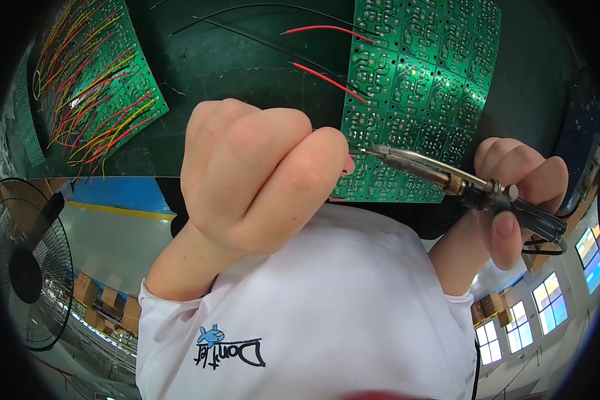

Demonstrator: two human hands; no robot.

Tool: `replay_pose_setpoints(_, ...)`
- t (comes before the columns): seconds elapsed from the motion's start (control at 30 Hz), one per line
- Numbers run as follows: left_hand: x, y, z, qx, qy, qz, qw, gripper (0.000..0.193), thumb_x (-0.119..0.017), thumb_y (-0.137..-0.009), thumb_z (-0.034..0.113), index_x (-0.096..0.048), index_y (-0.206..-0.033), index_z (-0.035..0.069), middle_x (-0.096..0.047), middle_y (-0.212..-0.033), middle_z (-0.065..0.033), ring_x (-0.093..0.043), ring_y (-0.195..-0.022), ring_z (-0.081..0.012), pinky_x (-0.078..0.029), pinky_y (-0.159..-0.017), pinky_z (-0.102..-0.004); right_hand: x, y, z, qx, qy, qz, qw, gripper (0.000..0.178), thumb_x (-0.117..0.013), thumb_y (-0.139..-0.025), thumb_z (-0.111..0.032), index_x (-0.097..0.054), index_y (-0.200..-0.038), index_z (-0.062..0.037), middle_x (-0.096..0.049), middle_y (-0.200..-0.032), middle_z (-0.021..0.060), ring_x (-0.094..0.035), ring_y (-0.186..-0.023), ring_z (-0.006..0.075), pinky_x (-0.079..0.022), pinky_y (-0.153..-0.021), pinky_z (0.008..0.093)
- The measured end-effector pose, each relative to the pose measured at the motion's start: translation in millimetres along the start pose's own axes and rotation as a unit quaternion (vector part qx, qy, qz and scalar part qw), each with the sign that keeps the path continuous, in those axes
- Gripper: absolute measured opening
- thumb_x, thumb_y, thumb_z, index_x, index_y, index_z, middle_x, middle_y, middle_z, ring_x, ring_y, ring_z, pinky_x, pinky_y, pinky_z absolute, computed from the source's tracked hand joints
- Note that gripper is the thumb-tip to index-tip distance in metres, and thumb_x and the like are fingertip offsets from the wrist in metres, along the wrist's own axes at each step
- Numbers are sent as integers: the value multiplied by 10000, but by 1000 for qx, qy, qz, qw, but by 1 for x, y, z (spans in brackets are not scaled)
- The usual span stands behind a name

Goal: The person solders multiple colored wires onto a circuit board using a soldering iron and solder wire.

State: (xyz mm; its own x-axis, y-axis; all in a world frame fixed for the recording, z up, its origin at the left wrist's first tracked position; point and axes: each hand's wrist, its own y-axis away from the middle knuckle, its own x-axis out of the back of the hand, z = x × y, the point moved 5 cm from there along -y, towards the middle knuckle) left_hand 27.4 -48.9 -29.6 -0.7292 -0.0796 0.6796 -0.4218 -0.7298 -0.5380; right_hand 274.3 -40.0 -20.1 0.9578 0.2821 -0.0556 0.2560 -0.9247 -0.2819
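The soldering iron [440,172] has a dull, tarnished metal barrel and a dark, probably plastic handle. The green circuit board [420,87] is glossy; the worktop [247,73] is matt dark.

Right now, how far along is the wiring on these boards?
The green panel at upper left already carries many red and yellow wires, so it looks done. In hand: the right hand holds a soldering iron with its tip at the lower left edge of the second green panel, beside the closed left hand. That panel shows only a few red and black wires; most spots remain bare.
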Motion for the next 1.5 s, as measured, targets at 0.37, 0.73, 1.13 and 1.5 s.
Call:
replay_pose_setpoints(0.37, 3, 0, -4, -16, -4, 9, 1000, 147, -748, -841, 51, -656, -956, 56, -576, -885, -68, -499, -646, -189, -400, -515, -291, 7, -1, -1, 0, -36, 11, 999, 272, -669, -815, -200, -412, -865, -129, -509, -675, 43, -430, -510, 110, -301, -506, 273)
replay_pose_setpoints(0.73, 10, 0, -7, 12, 13, 8, 1000, 149, -697, -939, 168, -642, -940, 30, -590, -839, -86, -533, -662, -207, -424, -547, -305, 8, -1, 6, 2, -61, -2, 998, 358, -733, -809, -151, -393, -913, -113, -516, -717, 61, -390, -528, 112, -293, -501, 283)
replay_pose_setpoints(1.13, 31, -1, 8, 21, -1, -75, 997, 416, -820, -815, 413, -615, -976, 89, -531, -855, -59, -475, -676, -207, -371, -582, -327, 14, -2, 11, -26, -41, 34, 998, 304, -666, -798, -192, -375, -870, -141, -445, -678, 49, -379, -591, 140, -281, -577, 322)
replay_pose_setpoints(1.5, -9, 1, -2, 34, 8, -43, 998, 373, -865, -721, 100, -622, -1001, 54, -621, -906, -69, -573, -754, -266, -452, -626, -351, 24, 2, 12, -30, -98, 31, 994, 259, -632, -807, -170, -386, -885, -144, -460, -694, 55, -392, -640, 145, -305, -638, 339)
